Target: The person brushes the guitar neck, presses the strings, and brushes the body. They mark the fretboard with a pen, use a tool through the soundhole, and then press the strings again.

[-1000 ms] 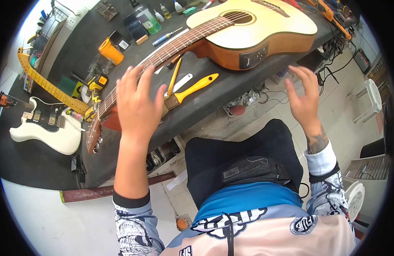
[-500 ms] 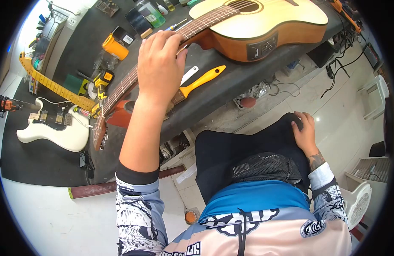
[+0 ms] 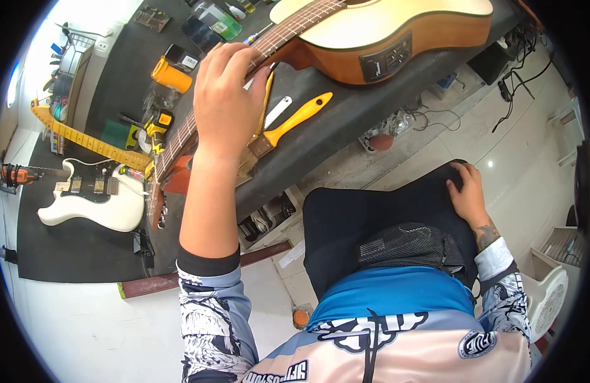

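An acoustic guitar (image 3: pixel 397 22) with a pale top and brown side lies across the dark workbench. My left hand (image 3: pixel 228 96) reaches over its neck, fingers curled on the fretboard and thumb along the near edge. The palm side is hidden, and a thin yellowish strip (image 3: pixel 267 102) runs out below the thumb. Close by on the bench are a yellow-handled brush (image 3: pixel 298 121) and a white flat-handled tool (image 3: pixel 279 113). A red support (image 3: pixel 178 175) sits under the neck near the headstock. My right hand (image 3: pixel 467 195) rests on my dark-clothed thigh, fingers spread and holding nothing.
A white electric guitar body (image 3: pixel 103 207) and a yellowish neck (image 3: pixel 97 142) lie at the left. Behind the acoustic neck are a yellow-black power tool (image 3: pixel 158 127), an orange container (image 3: pixel 171 75) and a green-liquid bottle (image 3: pixel 224 24). Cables (image 3: pixel 518 89) hang at the right.
The view has turned slightly, shifting the bench and guitars in the picture. My left hand stays on the neck; my right hand stays on my thigh.
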Demonstrator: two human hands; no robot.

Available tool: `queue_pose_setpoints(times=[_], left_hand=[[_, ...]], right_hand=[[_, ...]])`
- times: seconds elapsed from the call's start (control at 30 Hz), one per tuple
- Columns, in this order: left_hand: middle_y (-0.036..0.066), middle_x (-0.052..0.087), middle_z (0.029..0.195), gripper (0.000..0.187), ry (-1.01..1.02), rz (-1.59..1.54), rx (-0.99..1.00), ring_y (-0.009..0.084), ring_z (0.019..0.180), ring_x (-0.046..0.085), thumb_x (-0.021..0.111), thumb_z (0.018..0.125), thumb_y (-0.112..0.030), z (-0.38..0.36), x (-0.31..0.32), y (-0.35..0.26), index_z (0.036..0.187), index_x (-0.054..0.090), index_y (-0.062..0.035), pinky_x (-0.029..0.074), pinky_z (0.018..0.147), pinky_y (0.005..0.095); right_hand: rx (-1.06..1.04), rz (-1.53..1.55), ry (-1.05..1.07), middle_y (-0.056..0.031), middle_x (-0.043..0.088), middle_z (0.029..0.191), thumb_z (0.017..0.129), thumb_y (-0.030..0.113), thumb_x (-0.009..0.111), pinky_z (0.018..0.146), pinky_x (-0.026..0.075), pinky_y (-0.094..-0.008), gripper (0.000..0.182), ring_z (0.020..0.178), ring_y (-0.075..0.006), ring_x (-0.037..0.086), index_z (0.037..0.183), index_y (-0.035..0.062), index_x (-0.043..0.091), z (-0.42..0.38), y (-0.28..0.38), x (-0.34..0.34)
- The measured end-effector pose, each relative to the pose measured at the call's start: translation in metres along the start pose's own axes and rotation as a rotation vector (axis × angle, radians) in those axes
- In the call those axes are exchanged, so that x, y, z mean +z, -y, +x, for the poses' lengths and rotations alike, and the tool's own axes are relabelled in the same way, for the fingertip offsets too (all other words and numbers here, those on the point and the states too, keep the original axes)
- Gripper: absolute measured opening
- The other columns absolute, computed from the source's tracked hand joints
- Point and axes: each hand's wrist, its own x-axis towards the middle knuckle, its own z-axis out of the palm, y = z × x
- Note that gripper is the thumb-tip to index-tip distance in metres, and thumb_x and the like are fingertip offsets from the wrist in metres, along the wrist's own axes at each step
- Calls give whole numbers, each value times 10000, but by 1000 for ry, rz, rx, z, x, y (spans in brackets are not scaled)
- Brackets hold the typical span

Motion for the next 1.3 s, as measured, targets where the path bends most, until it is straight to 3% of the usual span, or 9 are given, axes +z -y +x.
queue_pose_setpoints(times=[0.33, 0.73, 0.87, 0.9, 1.0, 1.03, 1.13, 1.17, 1.3], left_hand=[[92, 713, 1165, 253, 59, 17, 3, 308, 1107, 652, 836, 817, -128, 8, 6, 0, 1044, 744, -65, 514, 974, 418], [115, 648, 1301, 230, 61, 2, -5, 357, 1271, 556, 834, 815, -122, 21, 4, -5, 1037, 776, -102, 445, 1076, 463], [115, 632, 1300, 173, 108, -29, -16, 392, 1340, 515, 822, 800, -122, 22, 2, -5, 966, 774, -103, 427, 1120, 478], [118, 625, 1314, 296, 95, 37, 27, 398, 1354, 513, 816, 807, -125, 25, -3, -5, 1097, 757, -119, 422, 1127, 486], [123, 615, 1331, 484, 89, -25, -41, 401, 1355, 516, 812, 817, -137, 21, -6, -9, 1283, 683, -136, 420, 1130, 487], [126, 600, 1376, 637, 96, -39, -66, 387, 1376, 508, 816, 826, -175, 15, -8, -7, 1421, 588, -152, 411, 1139, 510], [134, 570, 1456, 678, 139, 103, -192, 371, 1405, 495, 813, 841, -221, -18, -26, -10, 1465, 554, -163, 396, 1148, 540], [143, 535, 1516, 723, 236, 208, -240, 346, 1430, 484, 814, 848, -279, -35, -31, -6, 1502, 523, -177, 388, 1151, 564], [158, 538, 1516, 796, 357, 319, -317, 333, 1423, 497, 825, 829, -342, -66, -62, -4, 1533, 486, -186, 399, 1143, 561]], right_hand=[[55, -43, -34, -159, 597, 1300, 874, 110, 739, 1075, 457, -441, 448, 1250, -369, 544, 1307, 71, 631, -5, -15, -10], [92, -64, -99, -166, 613, 1235, 846, 123, 745, 1045, 469, -449, 431, 1199, -376, 564, 1264, 65, 658, -10, -26, -17], [85, -68, -110, -185, 620, 1230, 831, 132, 753, 1046, 470, -459, 434, 1198, -392, 566, 1251, 59, 671, -12, -28, -16], [79, -70, -113, -188, 621, 1232, 830, 135, 754, 1047, 471, -459, 433, 1198, -394, 567, 1249, 58, 673, -12, -28, -16], [72, -64, -119, -203, 630, 1234, 822, 145, 757, 1052, 473, -464, 428, 1209, -408, 569, 1233, 51, 684, -12, -29, -14], [73, -71, -120, -206, 632, 1230, 821, 145, 756, 1053, 472, -465, 426, 1207, -410, 569, 1230, 51, 685, -13, -28, -14], [73, -64, -88, -213, 634, 1229, 825, 147, 754, 1058, 467, -467, 411, 1203, -418, 567, 1218, 44, 686, -15, -32, -12], [39, -73, -102, -220, 637, 1229, 830, 148, 754, 1059, 465, -468, 403, 1202, -423, 565, 1210, 35, 686, -16, -37, -9], [-13, -138, -60, -225, 646, 1221, 827, 154, 764, 1053, 462, -475, 397, 1188, -425, 564, 1201, 41, 692, -13, -34, -13]])
